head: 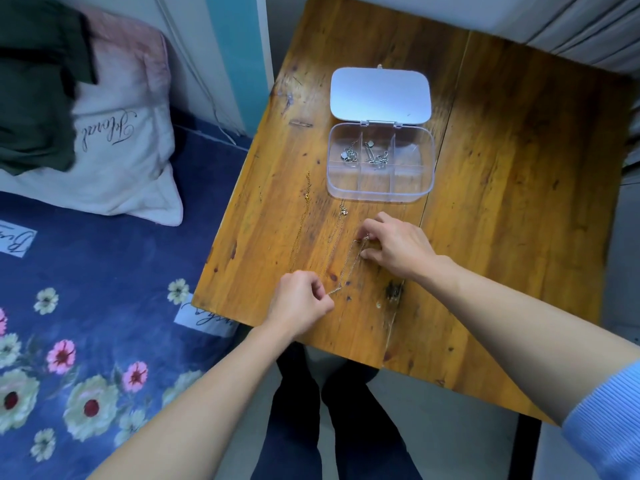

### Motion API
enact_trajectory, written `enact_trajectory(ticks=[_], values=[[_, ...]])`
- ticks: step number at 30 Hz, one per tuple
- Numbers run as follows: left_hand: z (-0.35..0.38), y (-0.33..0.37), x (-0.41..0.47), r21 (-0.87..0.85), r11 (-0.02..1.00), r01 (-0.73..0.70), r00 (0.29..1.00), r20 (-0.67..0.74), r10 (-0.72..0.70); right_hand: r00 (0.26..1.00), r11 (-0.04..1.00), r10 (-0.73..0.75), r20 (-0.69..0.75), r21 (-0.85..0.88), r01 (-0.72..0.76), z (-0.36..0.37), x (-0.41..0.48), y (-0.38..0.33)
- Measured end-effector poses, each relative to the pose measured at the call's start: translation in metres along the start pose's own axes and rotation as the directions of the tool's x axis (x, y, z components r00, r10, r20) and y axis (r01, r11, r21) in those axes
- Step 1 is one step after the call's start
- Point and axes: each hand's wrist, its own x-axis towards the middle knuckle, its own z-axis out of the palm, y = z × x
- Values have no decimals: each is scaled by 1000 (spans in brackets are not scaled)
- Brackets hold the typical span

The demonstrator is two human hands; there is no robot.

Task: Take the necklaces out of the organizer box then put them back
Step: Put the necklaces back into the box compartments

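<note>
Left hand (300, 306): pinching necklace (348, 271) end | right hand (394, 245): pinching other end

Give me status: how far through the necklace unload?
Done: organizer box lid open, two gold necklaces lying on the table. In hand: a third chain stretched between left hand and right hand. Left: silver pieces in two back compartments, then everything goes back.

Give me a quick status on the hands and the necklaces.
Left hand and right hand pinch opposite ends of one necklace on the table. Two gold necklaces laid out beside. Organizer box open, silver necklaces inside. Nothing in the way.
</note>
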Motion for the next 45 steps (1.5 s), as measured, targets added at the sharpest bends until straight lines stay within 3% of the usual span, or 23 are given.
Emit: enact_trajectory(ticks=[7, 15, 20, 22, 23, 25, 27, 29, 31, 37, 42, 45], values=[[-43, 13, 6, -308, 950, -47, 997, -71, 26, 998, 998, -49, 27, 28, 49, 5, 1, -6], [-66, 13, 18, -369, 923, -109, 993, -81, 85, 996, 994, -93, 4, 51, 93, 20, -1, -21], [-73, 6, 24, -389, 915, -104, 992, -111, 66, 995, 992, -87, 38, -83, 90, 23, -5, -29], [-74, 4, 27, -372, 924, -93, 992, -112, 54, 999, 999, -39, 5, 23, 39, 17, -8, -27], [-74, 4, 28, -369, 925, -87, 993, -109, 49, 1000, 987, 14, -28, 159, -9, 12, -9, -25], [-72, 6, 32, -385, 920, -78, 994, -97, 44, 982, 855, 165, -94, 510, -95, -6, -9, -23], [-69, 13, 37, -411, 908, -77, 995, -86, 46, 953, 621, 281, -111, 778, -92, -31, -9, -25], [-67, 23, 42, -435, 896, -88, 995, -78, 60, 933, 444, 336, -132, 895, -33, -59, -11, -28], [-67, 37, 50, -465, 879, -104, 994, -70, 80, 919, 375, 357, -170, 927, 26, -89, -10, -30], [-67, 72, 83, -495, 859, -133, 990, -107, 91, 924, 473, 274, -266, 874, 112, -154, -1, -28], [-66, 78, 107, -403, 911, -81, 973, -229, -15, 896, 553, 338, -289, 831, 60, -175, 20, -12], [-63, 83, 116, -389, 920, -42, 972, -231, -53, 859, 557, 422, -289, 830, 6, -179, 32, 4]])
